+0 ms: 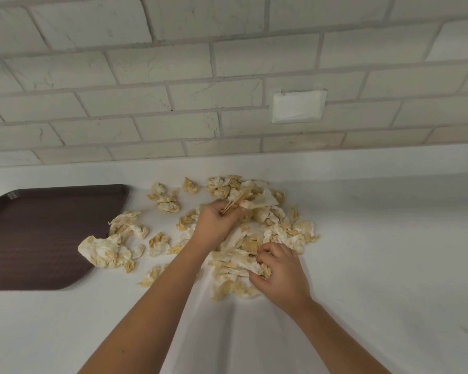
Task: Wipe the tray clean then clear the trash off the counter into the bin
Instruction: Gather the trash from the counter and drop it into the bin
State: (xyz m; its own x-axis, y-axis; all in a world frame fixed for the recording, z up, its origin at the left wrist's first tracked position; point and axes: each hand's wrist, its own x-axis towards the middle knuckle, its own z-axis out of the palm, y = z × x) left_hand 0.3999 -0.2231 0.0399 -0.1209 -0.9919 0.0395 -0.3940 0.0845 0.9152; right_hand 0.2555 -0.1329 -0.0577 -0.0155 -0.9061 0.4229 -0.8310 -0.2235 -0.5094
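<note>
A dark brown tray (46, 233) lies bare on the white counter (376, 265) at the left. Several crumpled paper napkins stained yellow (281, 230) are strewn over the counter's middle. My left hand (216, 225) is above the heap and grips a flat stained napkin (250, 199) lifted slightly off the counter. My right hand (278, 268) is nearer to me, its fingers curled into the near side of the napkin heap (235, 265). A large crumpled napkin (106, 251) lies against the tray's right edge. No bin is in view.
A white brick-pattern wall (173, 103) backs the counter, with a blank white wall plate (299, 106) above the napkins. Bare counter stretches to the right and toward me.
</note>
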